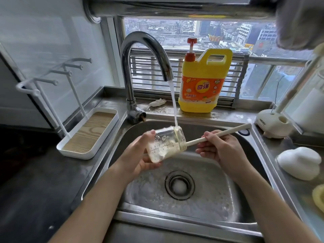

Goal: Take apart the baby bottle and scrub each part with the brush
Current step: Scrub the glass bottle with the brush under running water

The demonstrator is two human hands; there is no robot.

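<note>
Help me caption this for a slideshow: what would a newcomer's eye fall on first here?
First comes the clear baby bottle, held on its side over the sink by the left hand, with water from the tap running onto its mouth. The right hand grips a pale brush whose head is pushed inside the bottle. Behind, a bright yellow detergent jug stands on the ledge before the window.

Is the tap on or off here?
On. A stream of water runs from the faucet spout onto the open end of the bottle, held sideways by the left hand.
</note>
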